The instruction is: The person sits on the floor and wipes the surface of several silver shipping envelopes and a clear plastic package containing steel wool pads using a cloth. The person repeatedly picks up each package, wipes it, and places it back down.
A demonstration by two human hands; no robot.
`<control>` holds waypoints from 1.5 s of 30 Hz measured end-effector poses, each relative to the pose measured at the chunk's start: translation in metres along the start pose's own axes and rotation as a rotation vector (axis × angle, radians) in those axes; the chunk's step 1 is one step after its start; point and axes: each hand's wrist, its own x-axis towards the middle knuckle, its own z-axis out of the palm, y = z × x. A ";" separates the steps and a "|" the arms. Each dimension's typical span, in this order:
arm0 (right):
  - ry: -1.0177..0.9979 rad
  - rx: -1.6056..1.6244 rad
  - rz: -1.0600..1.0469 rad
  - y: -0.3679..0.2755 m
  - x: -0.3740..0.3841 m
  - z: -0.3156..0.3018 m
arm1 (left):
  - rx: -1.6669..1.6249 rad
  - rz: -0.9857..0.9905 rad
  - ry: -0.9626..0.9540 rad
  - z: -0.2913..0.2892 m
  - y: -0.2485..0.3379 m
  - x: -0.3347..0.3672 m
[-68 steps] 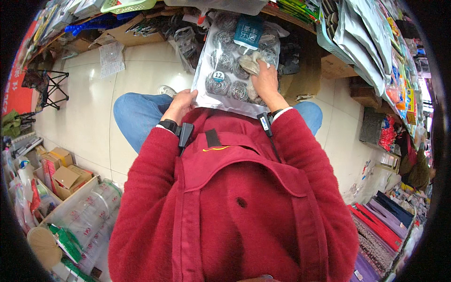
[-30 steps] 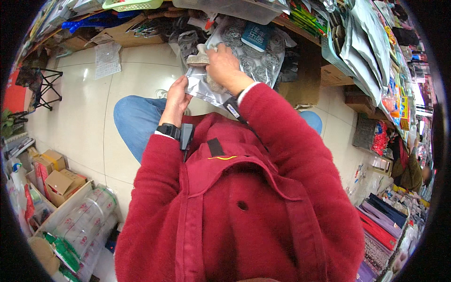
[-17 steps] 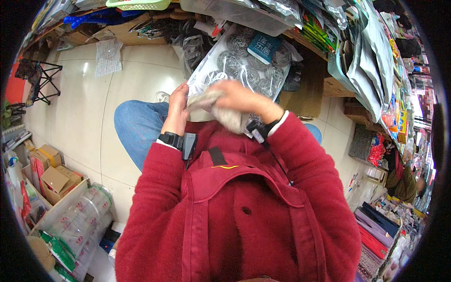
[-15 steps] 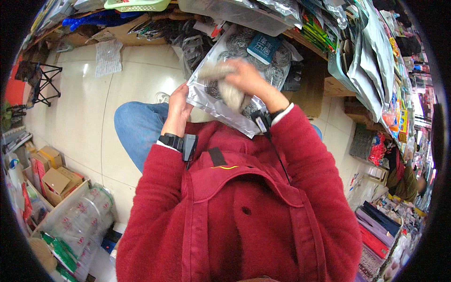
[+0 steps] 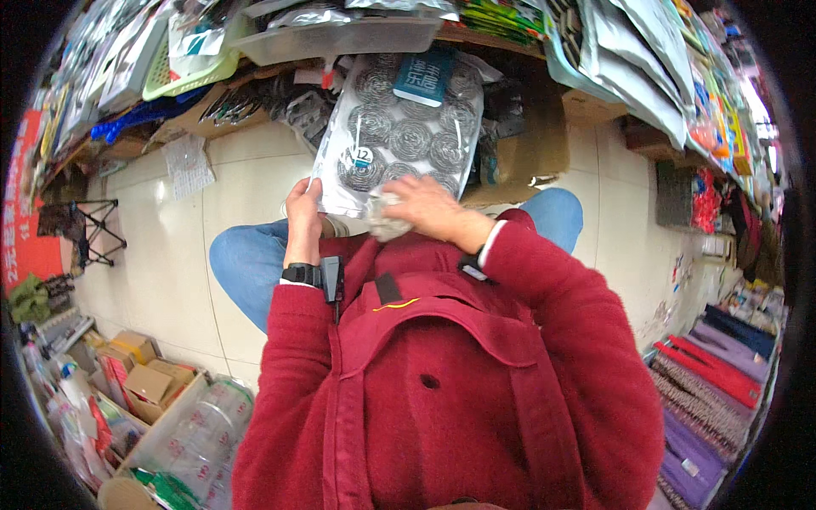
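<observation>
A clear plastic pack of steel wool scrubbers point(image 5: 411, 138) is tilted in front of me, its grey wire coils lying in rows. Near its top is a blue label card point(image 5: 425, 76). The lower left edge of the pack is pinched in my left hand point(image 5: 303, 208). At the lower edge, my right hand point(image 5: 425, 206), slightly blurred, is closed on a crumpled greyish-beige cloth point(image 5: 386, 218), which hangs over the pack's bottom rim. The fingertips of the right hand are partly hidden by the cloth.
A shelf ahead carries a translucent bin point(image 5: 340, 38), a green basket point(image 5: 191, 75) and silver packets point(image 5: 629, 64). A folding stool point(image 5: 89, 229) stands at left. Cardboard boxes point(image 5: 153, 381) lie lower left, folded textiles point(image 5: 705, 374) lower right. Paper point(image 5: 188, 163) lies on the tiled floor.
My right hand has moved down with the cloth from over the coils to the pack's lower edge. The pack now sits more upright, and the whole view has shifted.
</observation>
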 end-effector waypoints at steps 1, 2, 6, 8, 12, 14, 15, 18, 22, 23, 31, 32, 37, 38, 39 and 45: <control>-0.037 -0.021 0.041 0.010 -0.021 -0.006 | -0.005 0.003 0.008 0.001 -0.001 0.001; -0.021 -0.068 0.142 0.022 -0.038 -0.013 | 0.010 -0.006 0.014 0.000 -0.001 0.000; -0.219 -0.309 0.711 0.073 -0.084 -0.051 | -0.012 -0.038 -0.020 -0.003 0.001 -0.001; -0.117 -0.305 0.875 0.095 -0.091 -0.070 | 0.023 -0.059 -0.057 -0.007 0.001 0.001; 0.399 0.013 0.873 0.110 -0.061 -0.076 | 0.173 -0.131 -0.098 -0.016 0.001 0.005; 0.543 0.093 0.713 0.098 -0.026 -0.059 | 0.305 -0.139 -0.170 -0.017 0.008 0.004; 0.577 0.106 0.613 0.086 -0.008 -0.047 | 0.395 -0.188 -0.177 -0.016 0.013 0.002; 0.407 0.246 0.411 0.041 0.035 -0.010 | 0.636 -0.086 -0.231 -0.008 0.032 -0.004; 0.232 0.114 0.227 0.009 0.047 0.009 | 0.442 0.053 -0.212 0.023 0.038 0.018; 0.208 0.109 0.208 0.009 0.046 0.009 | 0.412 0.074 -0.199 0.032 0.035 0.028; 0.353 -0.138 0.145 0.075 0.052 -0.012 | 0.560 0.261 -0.161 0.054 0.005 0.054; 0.423 -0.175 0.241 0.094 0.047 -0.016 | 0.498 0.254 -0.180 0.053 0.007 0.051; 0.507 -0.174 1.135 0.177 -0.017 -0.013 | 0.466 0.090 -0.224 0.051 0.015 0.038; 0.545 -0.008 1.215 0.192 -0.034 -0.012 | 0.454 0.073 -0.242 0.050 0.015 0.036; 0.608 0.150 1.265 0.206 -0.045 -0.009 | 0.464 0.058 -0.229 0.050 0.015 0.036; 0.856 1.276 1.375 0.221 -0.067 0.007 | 0.408 -0.024 -0.296 0.037 0.015 0.031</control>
